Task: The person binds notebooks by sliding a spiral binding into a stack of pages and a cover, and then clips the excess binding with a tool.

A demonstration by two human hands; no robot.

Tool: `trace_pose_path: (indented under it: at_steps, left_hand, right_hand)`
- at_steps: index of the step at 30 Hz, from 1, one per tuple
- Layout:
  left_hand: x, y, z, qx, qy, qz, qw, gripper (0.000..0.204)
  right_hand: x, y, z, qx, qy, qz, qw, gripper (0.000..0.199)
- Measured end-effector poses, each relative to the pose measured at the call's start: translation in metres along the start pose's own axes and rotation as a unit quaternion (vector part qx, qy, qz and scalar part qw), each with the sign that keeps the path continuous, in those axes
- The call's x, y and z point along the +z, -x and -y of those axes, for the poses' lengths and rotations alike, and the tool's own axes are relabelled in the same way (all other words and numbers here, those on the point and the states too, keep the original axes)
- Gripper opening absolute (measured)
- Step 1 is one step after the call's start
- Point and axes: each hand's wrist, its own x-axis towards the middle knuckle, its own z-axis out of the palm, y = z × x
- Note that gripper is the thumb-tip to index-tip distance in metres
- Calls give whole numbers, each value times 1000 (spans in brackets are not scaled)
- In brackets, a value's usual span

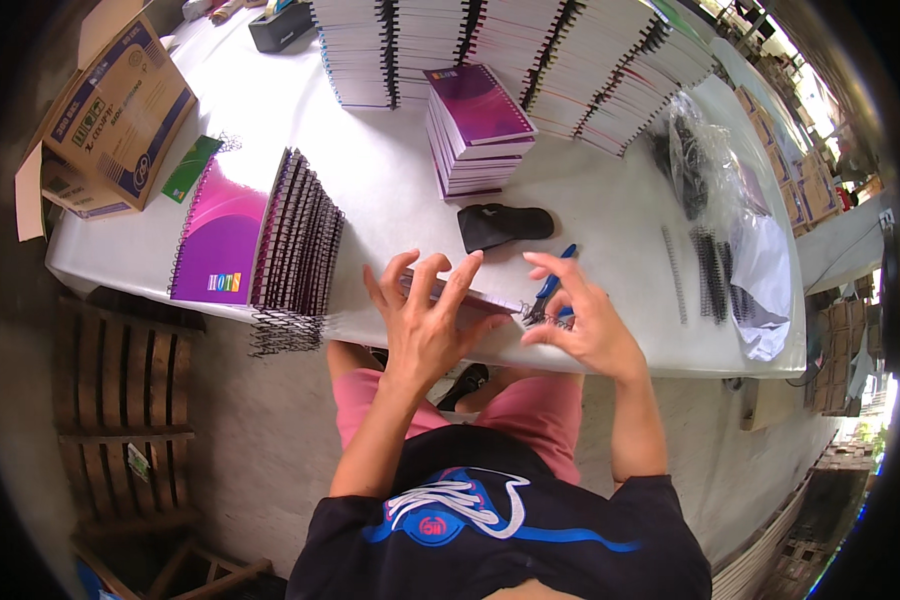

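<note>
While an open cardboard box (120,125) stands tilted in view at the far left of the white counter (390,150), a slatted wooden pallet (120,400) shows below it, off the counter. Just right of the box, a green card (192,168) lies beside a stack of coil-bound notebooks (220,225), its top cover pink and purple and its dark coils fanning out toward the near edge. Next comes the left hand (418,325), its fingers bent and spread over a single notebook (480,298), with the thumb on the near side; whether it grips firmly, I cannot tell. That notebook is seen nearly edge-on, near the counter's front edge and between the two hands. Beyond it, a pile of purple-covered books (480,110) stands in front of a long row of tall book stacks (530,50), and a black cloth item (505,225) lies nearer. Blue-handled pliers (556,275) lie just past the notebook's right end. Beside them the right hand (595,328) is open, thumb and curved fingers apart. Farther right are loose black coils (710,272), a clear plastic bag (692,150) and a crumpled white sheet (760,285).
</note>
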Motion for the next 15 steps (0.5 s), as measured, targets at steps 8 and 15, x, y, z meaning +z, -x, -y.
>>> trace_pose_path:
  at_steps: [8,15]
  left_hand:
    - [12,6,11,32,29,2,999,48]
    - [21,4,27,-2,149,-29,988,54]
  right_hand:
    - [-12,-4,-17,15,22,162,986,31]
    - [-14,-73,-71,-214,278,9,936,39]
